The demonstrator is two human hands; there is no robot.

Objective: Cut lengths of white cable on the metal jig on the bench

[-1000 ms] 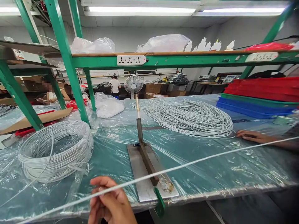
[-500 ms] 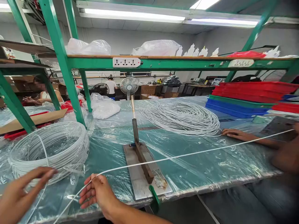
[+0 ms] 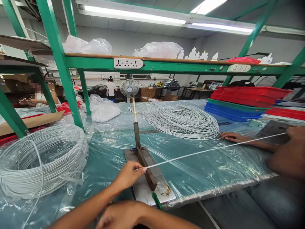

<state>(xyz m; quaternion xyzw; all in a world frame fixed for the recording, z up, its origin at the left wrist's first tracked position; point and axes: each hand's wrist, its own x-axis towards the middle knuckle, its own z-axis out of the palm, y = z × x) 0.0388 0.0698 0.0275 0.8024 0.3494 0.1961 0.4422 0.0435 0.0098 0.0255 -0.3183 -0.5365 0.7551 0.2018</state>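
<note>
My left hand (image 3: 131,174) pinches a white cable (image 3: 186,156) between thumb and fingertips, just above the lever-type bench tool. This tool has a steel base plate (image 3: 143,196), a rusty bar and an upright lever (image 3: 137,135). From my fingers the cable stretches taut to the right, ending at a co-worker's raised hand (image 3: 295,132). My right hand (image 3: 116,216) is low at the bottom edge, beneath my left forearm; its fingers are smeared and partly cut off. A wrapped coil of white cable (image 3: 71,152) sits to the left.
A large loose cable coil (image 3: 181,122) lies behind the tool, the co-worker's other hand (image 3: 231,136) at its edge. Stacked red, green and blue trays (image 3: 247,95) stand at the right. A green shelf frame (image 3: 171,66) spans the bench. A plastic bag (image 3: 105,109) rests at the back.
My left hand has moved right from beside the wrapped coil and now pinches the cable over the tool. My right hand has left its spot on the cable and dropped to the bottom edge.
</note>
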